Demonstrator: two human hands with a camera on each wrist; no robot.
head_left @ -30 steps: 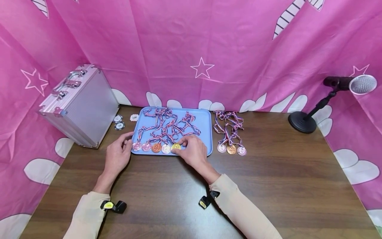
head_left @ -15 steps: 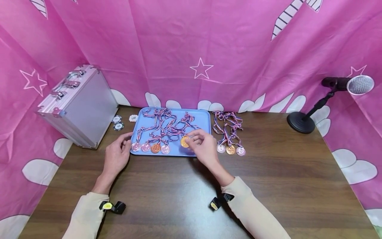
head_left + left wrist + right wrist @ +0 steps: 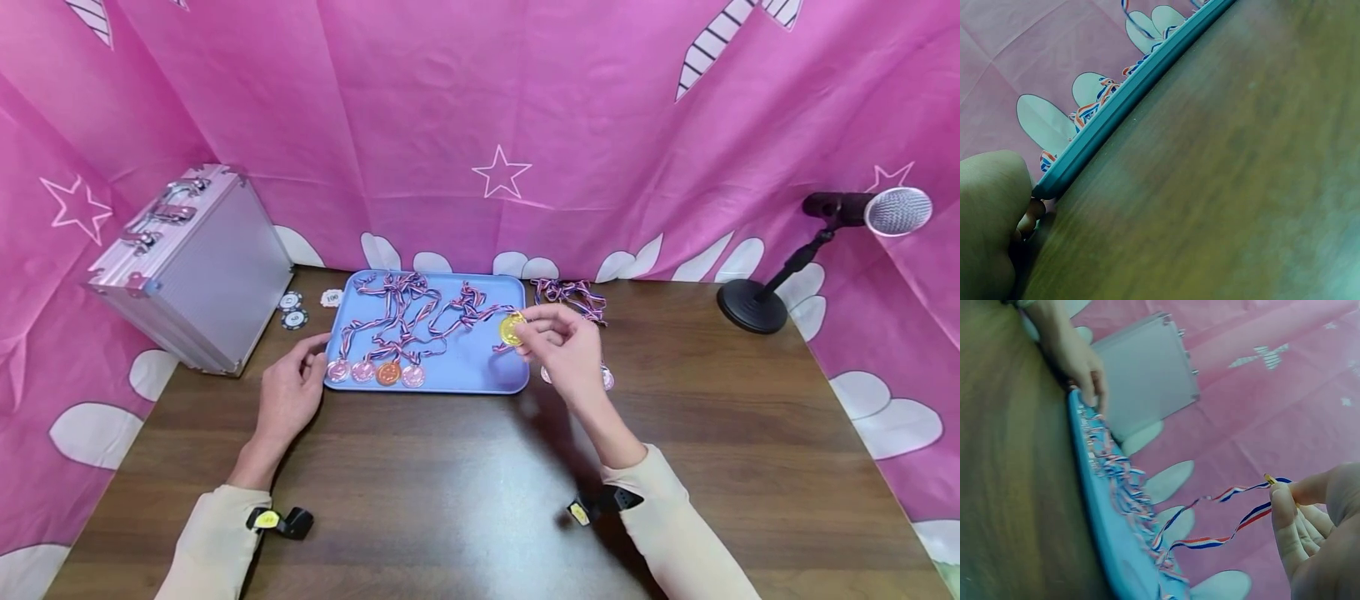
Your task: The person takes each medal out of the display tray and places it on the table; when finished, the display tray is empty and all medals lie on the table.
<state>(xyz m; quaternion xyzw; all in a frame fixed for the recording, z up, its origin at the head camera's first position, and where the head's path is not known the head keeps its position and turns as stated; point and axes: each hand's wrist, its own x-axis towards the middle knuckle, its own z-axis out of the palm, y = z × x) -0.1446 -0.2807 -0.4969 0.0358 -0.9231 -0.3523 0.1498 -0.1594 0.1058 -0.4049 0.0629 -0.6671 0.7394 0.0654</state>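
My right hand [image 3: 562, 346] pinches a gold medal [image 3: 512, 329] between thumb and fingers, raised over the right edge of a blue tray [image 3: 480, 367]. Its striped ribbon [image 3: 1210, 542] trails back to the tray in the right wrist view. My left hand [image 3: 291, 385] grips the tray's left front corner with thumb and fingers. Along the tray's front edge lie several medals, among them an orange-bronze medal [image 3: 387, 373] and a pale pinkish medal [image 3: 413, 376]. Their tangled ribbons [image 3: 405, 292] cover the back of the tray.
Right of the tray, more medal ribbons [image 3: 573, 293] lie on the table, their medals partly hidden by my right hand. A silver case [image 3: 217, 267] stands at left beside poker chips [image 3: 294, 318]. A microphone [image 3: 898, 212] on a stand [image 3: 752, 306] is at right. A pink curtain [image 3: 420, 125] hangs behind.
My right hand has lifted the gold medal from the end of the tray's front row and carried it right and up, pulling its ribbon along. My left hand stays at the tray's corner.
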